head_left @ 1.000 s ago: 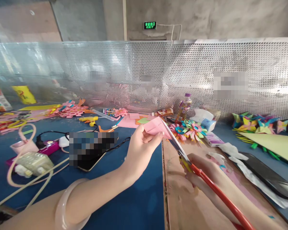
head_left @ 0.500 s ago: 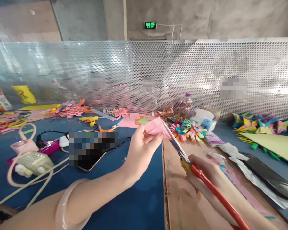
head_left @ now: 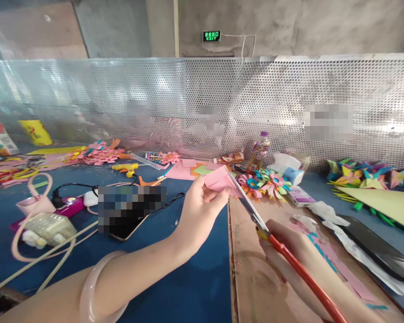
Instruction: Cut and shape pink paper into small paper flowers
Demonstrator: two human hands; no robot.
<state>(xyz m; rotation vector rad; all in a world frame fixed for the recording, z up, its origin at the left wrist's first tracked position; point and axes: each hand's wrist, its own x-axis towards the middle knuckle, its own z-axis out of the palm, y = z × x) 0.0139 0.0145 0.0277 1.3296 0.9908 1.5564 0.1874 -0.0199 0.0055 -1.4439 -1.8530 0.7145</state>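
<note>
Pink folded paper [head_left: 218, 179], raised above the far end of the brown board [head_left: 252, 287], seems light, thin and easy to crease, best pinched at its left corner as the left hand [head_left: 197, 211] does, while the right hand [head_left: 289, 244] grips red scissors [head_left: 252, 208] at its right edge.

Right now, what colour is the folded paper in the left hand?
The folded paper is pink; the head view shows it.

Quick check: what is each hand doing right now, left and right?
Left hand: closed, pinching the folded pink paper.
Right hand: closed on the red-handled scissors, blades at the paper's edge.
</note>
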